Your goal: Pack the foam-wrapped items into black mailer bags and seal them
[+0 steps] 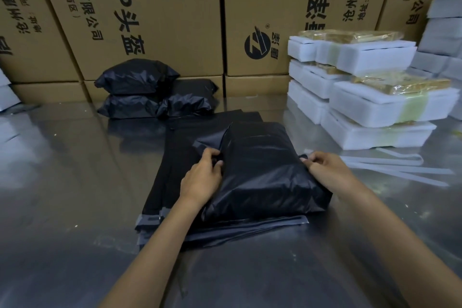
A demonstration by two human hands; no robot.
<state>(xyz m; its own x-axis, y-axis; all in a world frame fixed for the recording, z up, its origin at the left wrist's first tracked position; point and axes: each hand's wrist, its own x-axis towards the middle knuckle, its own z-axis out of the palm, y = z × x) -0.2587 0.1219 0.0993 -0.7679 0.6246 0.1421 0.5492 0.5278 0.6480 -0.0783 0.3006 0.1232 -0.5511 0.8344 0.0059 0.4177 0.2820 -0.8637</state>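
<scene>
1. Head view. A filled black mailer bag lies at centre on a flat stack of empty mailer bags, which rests on the shiny metal bench.
2. Left hand sits at the left edge of the filled bag, fingers curled and pinching the folded flap there. A grey adhesive strip shows along the flap just beyond the fingertips.
3. Right hand is at the bag's right edge, fingers curled over the corner and gripping the plastic.
4. Grey strips also show at the near end of the empty stack, beneath the left forearm.
5. Far left of centre: three sealed black parcels piled together, two stacked and one beside them, against the cardboard cartons that line the back of the bench.
6. Right side: stacks of white foam-wrapped items, several layers high, banded with pale tape; yellowish wrapped contents show on top of some.
7. A further, greyer column of foam packs stands at the far right edge.
8. Peeled liner strips lie loose on the bench just right of the right hand, in front of the foam stacks.
9. Cartons carry black printed lettering and a round logo.
</scene>
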